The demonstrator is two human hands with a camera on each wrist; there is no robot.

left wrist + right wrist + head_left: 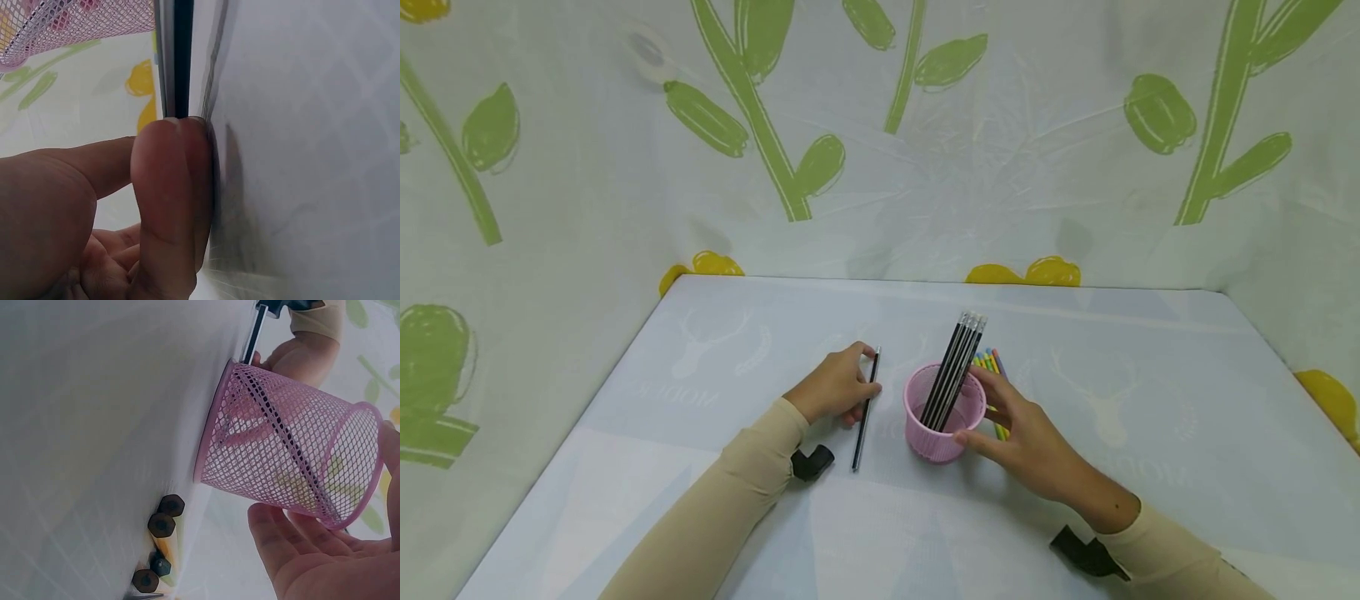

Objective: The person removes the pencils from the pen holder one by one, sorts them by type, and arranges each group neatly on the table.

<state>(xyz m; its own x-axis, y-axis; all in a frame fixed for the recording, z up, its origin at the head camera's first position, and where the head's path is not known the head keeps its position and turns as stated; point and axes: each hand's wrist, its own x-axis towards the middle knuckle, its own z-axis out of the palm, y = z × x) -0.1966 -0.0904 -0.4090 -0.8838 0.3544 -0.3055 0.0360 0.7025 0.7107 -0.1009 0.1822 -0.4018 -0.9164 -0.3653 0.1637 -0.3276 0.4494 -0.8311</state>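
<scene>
My left hand pinches a black striped pencil on the table, left of a pink mesh pencil cup. In the left wrist view the fingertips close on that pencil right beside the table surface. My right hand holds the cup from its right side, thumb in front near the rim, fingers behind. Several black striped pencils stand in the cup, leaning to the right, their silvery ends upward. The right wrist view shows the upright cup sideways, its base against the table.
Several coloured pencils, yellow, green and purple among them, lie behind and right of the cup, partly hidden by the right hand. Their dark hexagonal ends show in the right wrist view. A leaf-patterned wall covering borders the pale table.
</scene>
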